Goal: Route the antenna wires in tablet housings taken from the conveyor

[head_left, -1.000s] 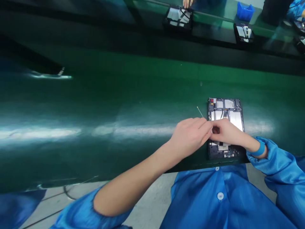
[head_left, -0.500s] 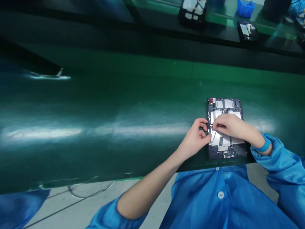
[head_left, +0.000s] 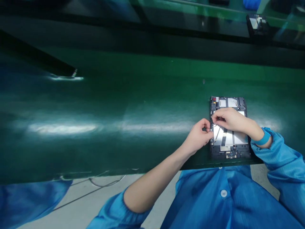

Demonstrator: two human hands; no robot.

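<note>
An opened tablet (head_left: pixel 230 139), its black frame and silvery inner plates exposed, lies on the green bench near the front edge. My left hand (head_left: pixel 199 135) is at its left side, fingers curled and thumb tip over the edge, gripping it there. Across the tablet's upper middle reaches my right hand (head_left: pixel 230 119), thumb and forefinger pinched together close to the left edge. A thin dark line shows by these fingers, but what they pinch is too small to make out. Dark strips run over the silver plate below the right hand.
The green bench top (head_left: pixel 143 95) stretches far to the left, with a dark bar (head_left: pixel 45 58) slanting above it. Behind is a raised shelf holding another opened device (head_left: pixel 257 24) and a blue bin (head_left: pixel 252 3). Cables (head_left: pixel 107 184) lie below the front edge.
My right hand has shifted a little toward the far end of the tablet, still pinched. The left hand stays at the left edge. The whole view has swung slightly.
</note>
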